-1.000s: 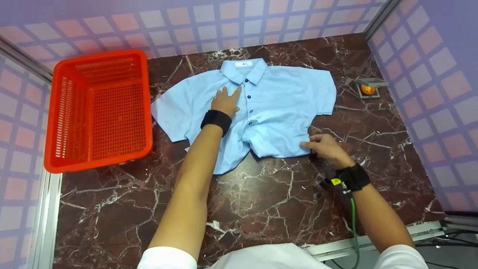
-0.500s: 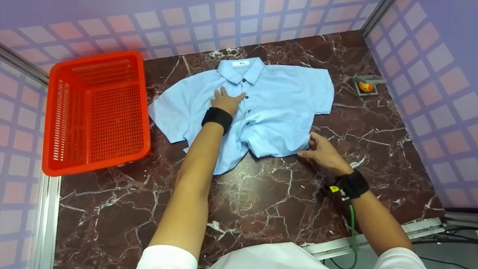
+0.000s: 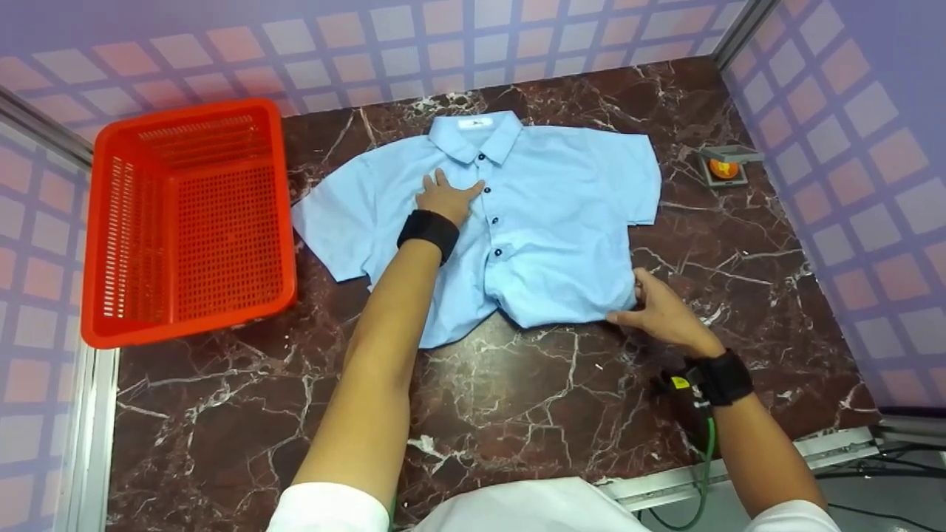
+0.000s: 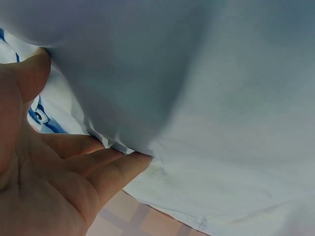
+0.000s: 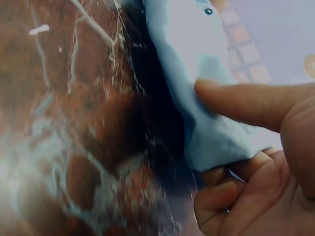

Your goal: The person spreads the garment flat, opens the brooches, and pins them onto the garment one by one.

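A light blue short-sleeved shirt (image 3: pixel 565 192) lies front up, its collar toward the back wall and dark buttons down the middle. My left hand (image 3: pixel 446 199) rests on the shirt's chest beside the button row with its fingers spread; in the left wrist view the fingers of this hand (image 4: pixel 54 167) lie against the cloth. At the shirt's lower right corner, my right hand (image 3: pixel 661 310) grips the fabric. The right wrist view has the thumb of that hand (image 5: pixel 256 105) on top of the cloth and curled fingers beneath. The lower left hem is partly hidden by my left forearm.
A red plastic basket (image 3: pixel 290 222) stands left of the shirt on the dark marble-patterned table (image 3: pixel 502 414). Near the right wall is a small grey open case (image 3: pixel 723 181) with an orange round thing in it. A green cable (image 3: pixel 706 458) trails from my right wrist.
My right hand has taken hold of the shirt's lower right corner and drawn it outward and toward me. That side of the shirt is flatter and longer. My left hand stays nearly in place.
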Demonstrator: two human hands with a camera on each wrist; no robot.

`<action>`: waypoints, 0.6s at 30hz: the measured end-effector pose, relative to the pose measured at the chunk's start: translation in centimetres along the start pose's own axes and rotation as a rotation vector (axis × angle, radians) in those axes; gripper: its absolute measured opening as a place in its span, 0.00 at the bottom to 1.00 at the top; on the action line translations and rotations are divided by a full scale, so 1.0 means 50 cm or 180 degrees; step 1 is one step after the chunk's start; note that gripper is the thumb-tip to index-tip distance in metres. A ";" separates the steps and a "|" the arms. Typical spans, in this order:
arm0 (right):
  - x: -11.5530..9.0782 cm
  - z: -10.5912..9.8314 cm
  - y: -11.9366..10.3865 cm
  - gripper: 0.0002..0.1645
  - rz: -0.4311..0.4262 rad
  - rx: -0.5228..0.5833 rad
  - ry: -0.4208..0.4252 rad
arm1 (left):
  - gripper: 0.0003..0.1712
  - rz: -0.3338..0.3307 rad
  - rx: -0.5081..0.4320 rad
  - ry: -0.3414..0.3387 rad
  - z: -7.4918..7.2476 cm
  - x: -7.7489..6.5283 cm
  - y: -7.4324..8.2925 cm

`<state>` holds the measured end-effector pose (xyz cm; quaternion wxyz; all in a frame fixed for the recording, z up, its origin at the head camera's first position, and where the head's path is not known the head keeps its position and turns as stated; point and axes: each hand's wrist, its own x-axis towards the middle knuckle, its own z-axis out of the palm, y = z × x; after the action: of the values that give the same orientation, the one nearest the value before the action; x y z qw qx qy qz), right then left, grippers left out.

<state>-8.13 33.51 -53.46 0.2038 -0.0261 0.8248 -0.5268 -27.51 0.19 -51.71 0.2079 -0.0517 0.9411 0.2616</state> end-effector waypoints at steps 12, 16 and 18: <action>-0.039 -0.029 0.023 0.37 -0.0027 -0.0874 -0.0092 | 0.50 0.0241 0.0434 -0.0144 -0.005 -0.001 0.002; -0.048 -0.030 0.021 0.28 -0.0202 -0.1441 0.0173 | 0.52 0.0178 0.0329 -0.0125 -0.004 0.000 0.001; -0.052 -0.028 0.020 0.25 -0.0270 -0.1609 0.0307 | 0.51 0.0231 0.0381 -0.0132 -0.003 0.001 0.001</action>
<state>-6.10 35.84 -53.06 0.1289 -0.0856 0.9372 -0.3126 -27.61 0.13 -51.58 0.2204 0.0004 0.9518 0.2132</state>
